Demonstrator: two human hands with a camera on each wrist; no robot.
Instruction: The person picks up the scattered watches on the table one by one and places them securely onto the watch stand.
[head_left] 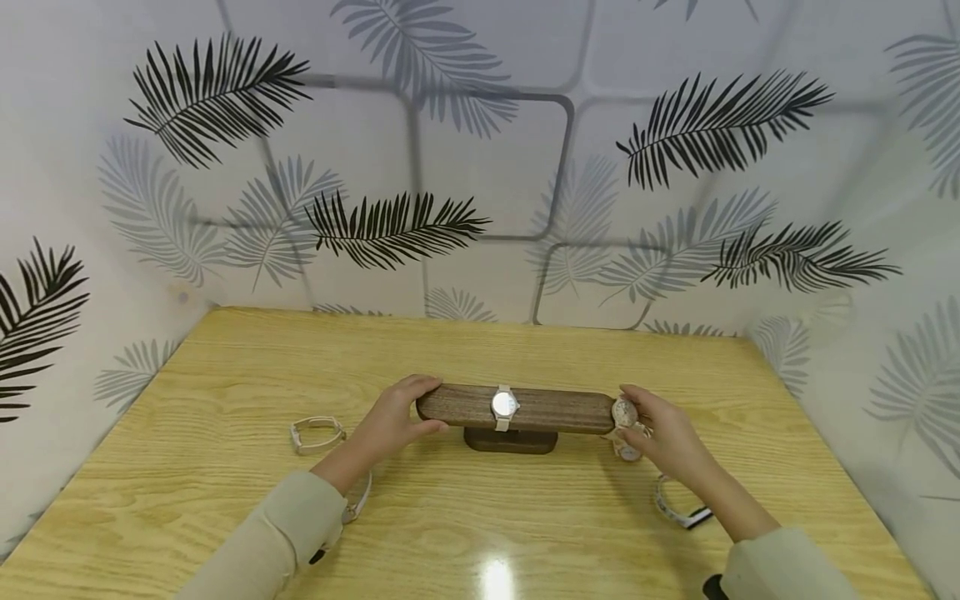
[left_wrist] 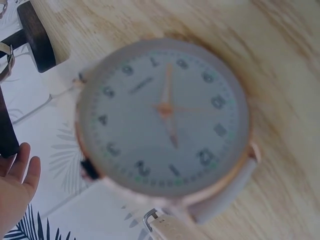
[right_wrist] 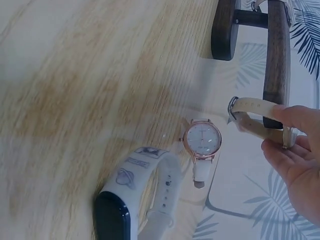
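Observation:
A dark wooden watch stand (head_left: 461, 405) has a horizontal bar over a low base (head_left: 510, 443). One pale-strapped watch (head_left: 505, 405) sits near the bar's middle. My left hand (head_left: 388, 429) holds the bar's left end, thumb toward me and fingers behind; in the left wrist view that hand (left_wrist: 17, 187) touches the bar tip. At the other end, my right hand (head_left: 667, 435) grips a watch (head_left: 624, 413) with a pale strap. Its looped strap (right_wrist: 256, 106) is around the end of the bar in the right wrist view, with my thumb and fingers (right_wrist: 280, 159) on either side.
Below my right hand lies a rose-gold watch (right_wrist: 202, 139) with a white strap. Nearer is a white fitness band (right_wrist: 117, 210) with a black screen. Left of the stand lies a pale watch (head_left: 298, 437), and another watch (left_wrist: 165, 135) lies by my left wrist. A patterned curtain (head_left: 480, 283) stands behind the table.

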